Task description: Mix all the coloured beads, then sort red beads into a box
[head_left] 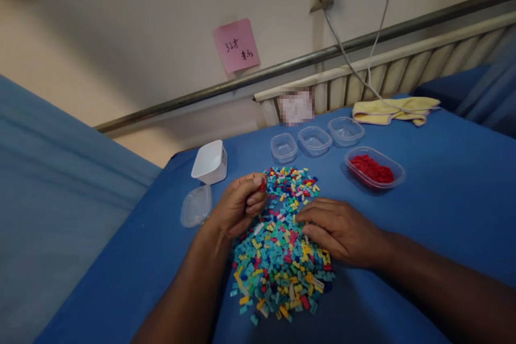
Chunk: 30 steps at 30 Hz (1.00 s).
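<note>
A long heap of small toy building bricks (282, 263) in turquoise, yellow, red, white and blue lies on the blue cloth. At the heap's left side my left hand (241, 201) is closed, with a red brick (262, 185) showing between thumb and forefinger. Its curled fingers hide whatever else may be in the palm. My right hand (338, 228) rests at the heap's right side, fingers stretched out and thumb apart, the tips touching the bricks. A clear plastic tub (397, 176) of red pieces (371, 168) stands beyond the right hand.
Behind the heap stand three clear tubs: a left one (284, 149), a middle one (315, 141) and a right one (345, 132). A white tub (210, 163) and a clear lid (196, 206) sit at left. A yellow cloth (393, 110) and cable (355, 71) lie near the radiator (382, 78).
</note>
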{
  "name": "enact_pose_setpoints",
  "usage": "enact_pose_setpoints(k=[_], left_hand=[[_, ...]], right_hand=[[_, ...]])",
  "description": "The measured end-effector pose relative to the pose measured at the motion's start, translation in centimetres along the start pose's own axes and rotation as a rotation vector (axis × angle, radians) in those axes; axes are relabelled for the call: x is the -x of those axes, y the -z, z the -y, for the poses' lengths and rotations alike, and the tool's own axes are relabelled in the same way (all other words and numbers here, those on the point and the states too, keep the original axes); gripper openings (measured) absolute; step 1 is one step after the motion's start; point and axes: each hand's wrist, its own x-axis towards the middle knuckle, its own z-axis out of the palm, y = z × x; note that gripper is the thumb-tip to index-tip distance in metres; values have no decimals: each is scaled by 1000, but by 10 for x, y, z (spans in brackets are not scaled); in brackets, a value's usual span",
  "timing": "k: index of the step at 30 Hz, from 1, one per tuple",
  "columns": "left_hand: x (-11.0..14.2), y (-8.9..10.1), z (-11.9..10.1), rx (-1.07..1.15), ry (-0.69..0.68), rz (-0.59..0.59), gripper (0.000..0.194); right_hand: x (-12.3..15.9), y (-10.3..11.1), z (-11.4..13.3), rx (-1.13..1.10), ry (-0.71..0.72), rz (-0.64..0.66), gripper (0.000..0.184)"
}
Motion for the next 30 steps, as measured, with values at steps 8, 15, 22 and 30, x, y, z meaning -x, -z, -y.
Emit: enact_pose_setpoints(k=[8,15,22,30], left_hand=[[-63,-73,-3,-94,120,245,33],[-149,-170,-28,-1374,-305,575,19],[-171,-205,-36,-1605,-346,817,28],[-168,-189,-39,-1653,-341,659,33]], right_hand=[[-9,0,-1,90,52,24,35],[-8,-1,-7,156,35,53,40],[-11,4,-8,184,-3,110,48],[-12,4,-6,188,-5,120,48]])
